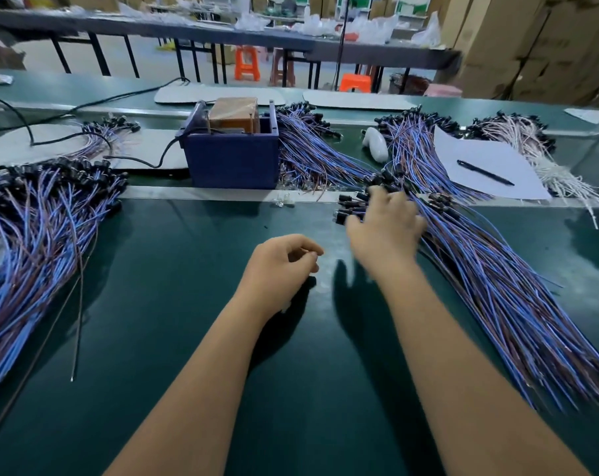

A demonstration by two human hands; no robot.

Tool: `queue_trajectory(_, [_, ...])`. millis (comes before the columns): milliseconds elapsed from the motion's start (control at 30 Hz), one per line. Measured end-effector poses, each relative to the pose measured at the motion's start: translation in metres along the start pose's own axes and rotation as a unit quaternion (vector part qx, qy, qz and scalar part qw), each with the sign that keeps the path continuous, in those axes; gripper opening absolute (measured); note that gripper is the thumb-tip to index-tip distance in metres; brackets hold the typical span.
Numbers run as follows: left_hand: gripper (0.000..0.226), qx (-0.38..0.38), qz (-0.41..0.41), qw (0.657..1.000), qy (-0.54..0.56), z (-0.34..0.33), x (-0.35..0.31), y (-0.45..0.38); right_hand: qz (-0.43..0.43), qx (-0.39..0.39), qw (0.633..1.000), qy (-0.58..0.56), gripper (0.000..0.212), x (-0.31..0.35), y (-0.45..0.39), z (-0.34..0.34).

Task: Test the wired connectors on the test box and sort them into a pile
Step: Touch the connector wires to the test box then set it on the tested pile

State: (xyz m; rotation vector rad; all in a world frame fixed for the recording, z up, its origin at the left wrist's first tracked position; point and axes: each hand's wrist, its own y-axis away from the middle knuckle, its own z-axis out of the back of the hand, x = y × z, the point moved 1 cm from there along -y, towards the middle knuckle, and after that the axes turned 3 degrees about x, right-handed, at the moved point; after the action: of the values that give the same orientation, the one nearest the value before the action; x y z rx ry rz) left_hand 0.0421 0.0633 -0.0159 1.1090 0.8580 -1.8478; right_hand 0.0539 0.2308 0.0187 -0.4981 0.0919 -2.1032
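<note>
The blue test box (233,156) with a brown transformer inside stands at the back centre of the green table (195,304). A large pile of blue and brown wired connectors (33,221) lies at the left. Another long pile (490,269) fans out at the right. My right hand (384,225) reaches onto the black connector ends of the right pile, fingers spread and blurred by motion. My left hand (284,262) hovers over the table centre with fingers loosely curled; nothing shows in it.
More wire bundles (312,149) lie behind and right of the box. A white sheet (480,166) with a black pen (485,172) lies at the back right, beside a white handheld device (375,144). A black cable (143,161) runs left from the box.
</note>
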Motion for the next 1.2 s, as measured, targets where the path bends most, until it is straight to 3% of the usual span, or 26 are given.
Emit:
queue_trajectory(133, [0.022,-0.163,0.045,0.985,-0.018,0.016,0.004,-0.007,0.09,0.079,0.987,-0.107,0.044,0.066,0.031,-0.042])
queue_trajectory(200, [0.022,-0.215,0.072,0.974,-0.011,0.026,0.009,-0.007,0.131,0.088,0.984,-0.088,0.038,0.08,0.04,-0.056])
queue_trajectory(367, [0.022,-0.228,0.079,0.97,-0.031,0.037,0.013,-0.012,0.15,0.11,0.977,-0.105,0.039,0.071,0.036,-0.058])
queue_trajectory(467, [0.02,-0.247,0.063,0.958,-0.128,0.042,0.013,-0.012,0.154,0.112,0.975,-0.115,0.035,0.071,0.037,-0.056])
queue_trajectory(600, [0.043,-0.329,0.146,0.886,-0.293,0.087,0.03,0.001,0.182,0.121,0.971,-0.096,0.032,0.069,0.041,-0.056])
queue_trajectory(700, [0.052,-0.427,0.248,0.833,-0.25,0.124,0.041,0.018,0.182,0.129,0.968,-0.112,0.028,0.067,0.042,-0.054])
queue_trajectory(933, [0.058,-0.389,0.284,0.832,-0.275,0.124,0.046,0.017,0.181,0.132,0.967,-0.122,0.026,0.068,0.042,-0.054])
queue_trajectory(1200, [0.028,-0.342,0.282,0.837,-0.321,0.12,0.046,0.013,0.177,0.134,0.968,-0.12,0.025,0.069,0.042,-0.054])
